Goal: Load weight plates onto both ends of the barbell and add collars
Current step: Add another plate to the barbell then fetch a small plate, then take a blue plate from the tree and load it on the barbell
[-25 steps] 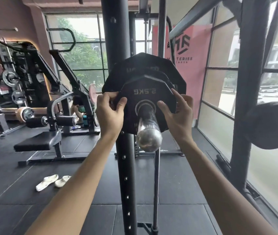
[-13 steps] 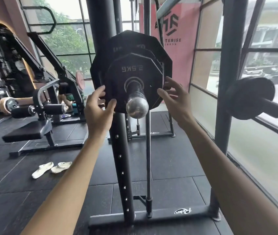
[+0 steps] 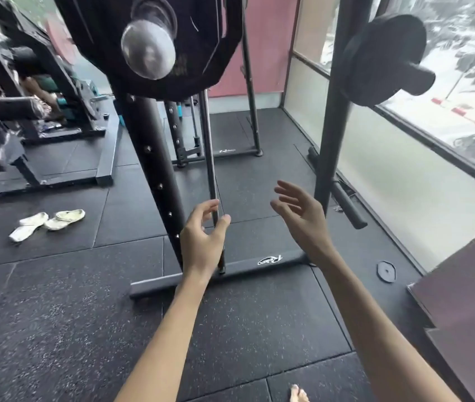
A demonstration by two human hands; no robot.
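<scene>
The chrome end of the barbell (image 3: 148, 53) points at me at the top of the view, blurred. Black weight plates (image 3: 201, 53) sit on its sleeve behind that end. My left hand (image 3: 202, 237) hangs well below the plates with fingers loosely curled and holds nothing. My right hand (image 3: 300, 216) is beside it, fingers spread, also empty. A small black plate (image 3: 386, 271) lies flat on the floor near the window. Another black plate (image 3: 381, 59) hangs on a storage peg of the rack at the upper right.
The rack's black upright (image 3: 155, 175) and its floor bar (image 3: 224, 275) stand right in front of me. White slippers (image 3: 47, 221) lie on the rubber floor at left. A bench machine (image 3: 27, 117) fills the far left. A glass wall (image 3: 422, 175) runs along the right.
Both hands have let go of the 2.5 kg plate and dropped down away from the bar. The view has tilted down toward the floor.
</scene>
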